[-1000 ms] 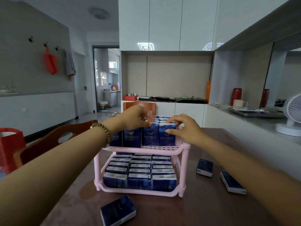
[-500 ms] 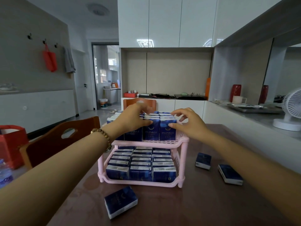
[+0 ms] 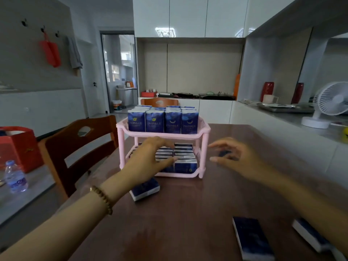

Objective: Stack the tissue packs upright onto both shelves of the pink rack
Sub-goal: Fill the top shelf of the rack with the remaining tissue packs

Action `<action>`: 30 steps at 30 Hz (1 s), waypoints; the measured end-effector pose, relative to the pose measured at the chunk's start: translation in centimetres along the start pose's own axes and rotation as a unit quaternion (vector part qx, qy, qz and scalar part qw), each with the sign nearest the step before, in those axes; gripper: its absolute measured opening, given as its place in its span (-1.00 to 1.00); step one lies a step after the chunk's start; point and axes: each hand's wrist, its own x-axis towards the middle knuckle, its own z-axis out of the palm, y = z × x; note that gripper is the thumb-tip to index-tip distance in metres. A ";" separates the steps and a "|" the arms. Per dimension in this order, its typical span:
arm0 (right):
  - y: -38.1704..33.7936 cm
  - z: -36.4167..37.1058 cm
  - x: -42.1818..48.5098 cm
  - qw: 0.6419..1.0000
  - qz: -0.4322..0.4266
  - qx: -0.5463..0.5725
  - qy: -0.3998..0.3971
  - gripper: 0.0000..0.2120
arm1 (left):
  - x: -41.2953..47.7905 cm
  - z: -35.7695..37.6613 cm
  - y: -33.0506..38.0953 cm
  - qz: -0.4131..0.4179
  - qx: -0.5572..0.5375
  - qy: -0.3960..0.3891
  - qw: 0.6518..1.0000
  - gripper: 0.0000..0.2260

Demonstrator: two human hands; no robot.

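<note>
Pink rack: one, with two shelves. Upright tissue packs on the top shelf: four in the front row; the rows behind are too crowded to count. The lower shelf count is blocked by the left hand. Loose packs flat on the bench: three clear, and a blurred dark shape behind the right hand may be a fourth. Wooden chairs: two. Red vases: two. Fan: one. Water bottle: one.

Blur is smearing the right hand, which is covering most of a dark blue tissue pack; any grip is not showing clearly. The left hand is hiding part of the lower-shelf packs. The picture's edge is cutting off the bottom-right pack.
</note>
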 end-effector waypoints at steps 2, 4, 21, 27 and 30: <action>0.7 0.7 -2.3 0.998 0.037 -0.016 -0.050 -0.67 | -1.9 1.0 -0.4 -0.034 -0.014 -0.071 0.997 -0.70; 1.1 1.3 -4.4 0.992 0.076 -0.038 -0.090 -0.66 | -3.7 1.7 -1.0 -0.073 -0.011 -0.143 0.987 -0.65; 1.9 7.2 -7.7 0.987 0.114 -0.080 -0.076 -0.65 | -7.3 4.4 3.7 -0.114 -0.011 -0.309 0.944 -0.61; 1.7 6.8 -6.8 0.989 0.134 -0.030 -0.062 -0.69 | -7.4 4.1 3.0 -0.157 -0.098 -0.269 0.945 -0.53; 1.3 4.3 -7.6 0.978 0.156 -0.054 -0.126 -0.60 | -7.3 4.2 2.4 -0.163 -0.100 -0.279 0.941 -0.50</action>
